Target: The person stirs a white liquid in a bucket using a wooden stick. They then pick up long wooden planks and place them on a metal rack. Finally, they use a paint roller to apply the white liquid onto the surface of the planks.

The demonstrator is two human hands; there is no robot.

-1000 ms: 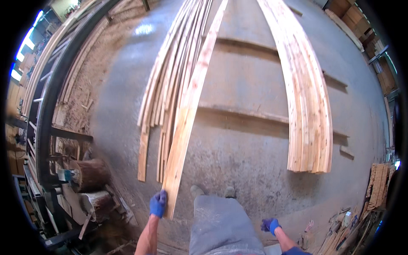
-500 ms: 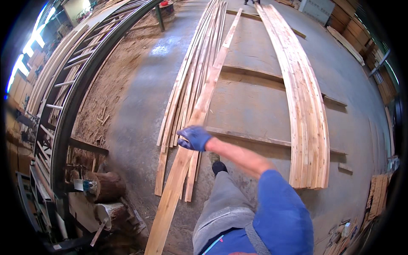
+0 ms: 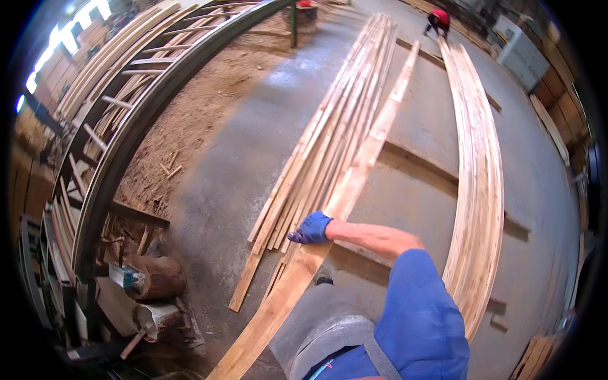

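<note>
Right Hand on the Long Board, Near End Out of Frame

The right hand [image 3: 311, 228], in a blue glove, grasps the long board [image 3: 285, 297] from above at the center of the frame. The fingers appear bent over the board's left edge; the underside of the grip is hidden. The left hand is out of view, so its state cannot be told.

The board runs diagonally from the lower left of the frame to the upper center, its near end cut off by the lower edge. The right forearm crosses the body from the blue sleeve [image 3: 421, 304], presumably to steady the board partway along its length.

A bundle of narrow strips [image 3: 329, 152] lies just left of the board, roughly parallel to it. At right, a stack of boards [image 3: 478, 177] rests across floor bearers [image 3: 418, 158], which probably keep it off the concrete and leave finger room beneath. A co-worker in red [image 3: 438, 20] bends at the stack's far end, upper right. A dark metal rack [image 3: 190, 65] occupies the upper left.
</note>
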